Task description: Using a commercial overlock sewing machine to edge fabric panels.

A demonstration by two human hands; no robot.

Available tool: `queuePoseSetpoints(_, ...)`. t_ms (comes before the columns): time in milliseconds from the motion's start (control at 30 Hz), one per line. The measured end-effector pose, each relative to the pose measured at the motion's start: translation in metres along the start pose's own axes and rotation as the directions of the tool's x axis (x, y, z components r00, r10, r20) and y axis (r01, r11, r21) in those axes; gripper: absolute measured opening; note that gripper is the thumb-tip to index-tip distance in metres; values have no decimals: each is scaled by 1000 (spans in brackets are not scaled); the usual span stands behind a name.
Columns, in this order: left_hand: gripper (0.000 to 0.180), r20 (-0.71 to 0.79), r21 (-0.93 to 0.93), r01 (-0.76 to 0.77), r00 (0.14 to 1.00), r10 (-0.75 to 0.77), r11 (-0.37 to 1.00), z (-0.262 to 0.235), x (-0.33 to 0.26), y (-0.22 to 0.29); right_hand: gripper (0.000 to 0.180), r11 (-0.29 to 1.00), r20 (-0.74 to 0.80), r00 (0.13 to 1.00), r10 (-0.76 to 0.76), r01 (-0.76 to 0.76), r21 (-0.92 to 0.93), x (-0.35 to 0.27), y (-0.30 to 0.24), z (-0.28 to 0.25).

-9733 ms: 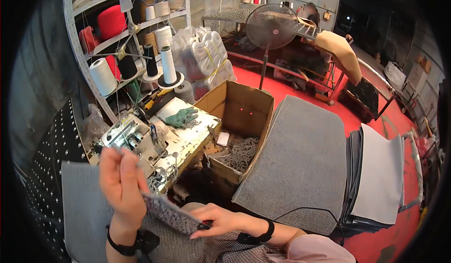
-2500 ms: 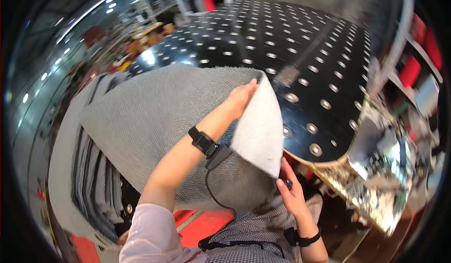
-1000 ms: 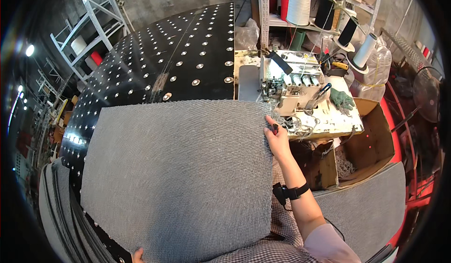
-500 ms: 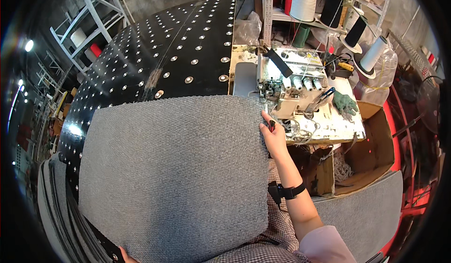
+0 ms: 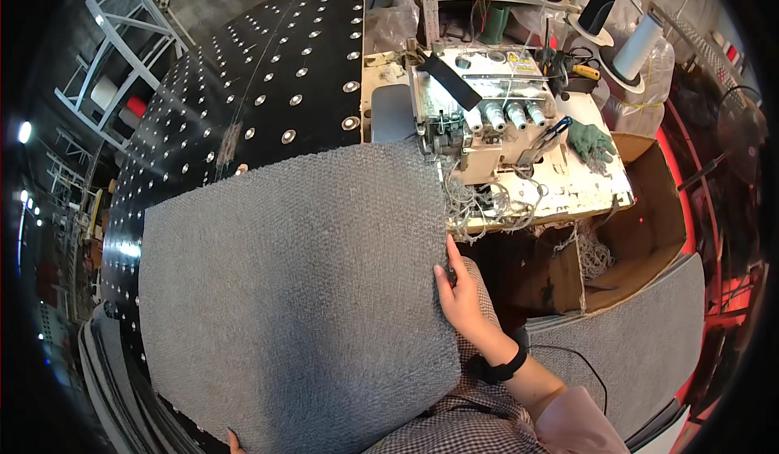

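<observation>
A large grey textured mat (image 5: 300,292) lies in front of me, its far right corner at the needle area of an overlock sewing machine (image 5: 495,121). My right hand (image 5: 462,300) is closed at the mat's right edge, thumb on top and index finger stretched along the edge. A small dark object shows in that palm, too hidden to name. At the mat's near left edge, only a finger or thumb of my left hand (image 5: 234,443) shows, pressed against the mat; the rest is covered.
Left of the machine stretches a black table (image 5: 276,121) with metal studs. More grey mats (image 5: 122,381) are stacked at lower left, another mat (image 5: 625,348) at right. A cardboard box (image 5: 649,235) with thread scraps, a green glove (image 5: 592,143) and thread cones (image 5: 637,47) are nearby.
My right hand has slid along the mat's right edge toward me, away from the needle area. The view has shifted, and the mat sits slightly turned.
</observation>
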State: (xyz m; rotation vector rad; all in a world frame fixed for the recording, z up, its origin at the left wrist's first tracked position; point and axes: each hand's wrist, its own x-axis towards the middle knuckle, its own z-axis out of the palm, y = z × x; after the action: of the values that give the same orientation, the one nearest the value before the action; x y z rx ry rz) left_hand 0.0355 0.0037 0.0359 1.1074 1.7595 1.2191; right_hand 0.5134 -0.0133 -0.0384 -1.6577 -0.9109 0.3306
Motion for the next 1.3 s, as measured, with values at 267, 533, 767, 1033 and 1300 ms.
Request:
queuePoseSetpoints(267, 62, 6, 102, -68, 998, 68, 992, 6, 5, -12, 57, 999, 16, 1000, 2, -2, 41, 22, -12, 0)
queuePoseSetpoints(533, 58, 208, -646, 367, 928, -308, 670, -6, 91, 4, 57, 999, 32, 999, 41, -41, 12, 36, -12, -6)
queuePoseSetpoints(767, 54, 171, -250, 98, 984, -56, 963, -61, 207, -42, 53, 999, 15, 1000, -6, 5, 43, 51, -14, -1)
queuePoseSetpoints(1033, 45, 287, -415, 431, 898, -334, 802, 16, 252, 4, 51, 970, 96, 972, 214, -223, 101, 64, -25, -3)
queuePoseSetpoints(1300, 42, 303, -540, 546, 836, -458, 640, 71, 304, 41, 51, 956, 149, 961, 233, -255, 147, 79, -32, 1)
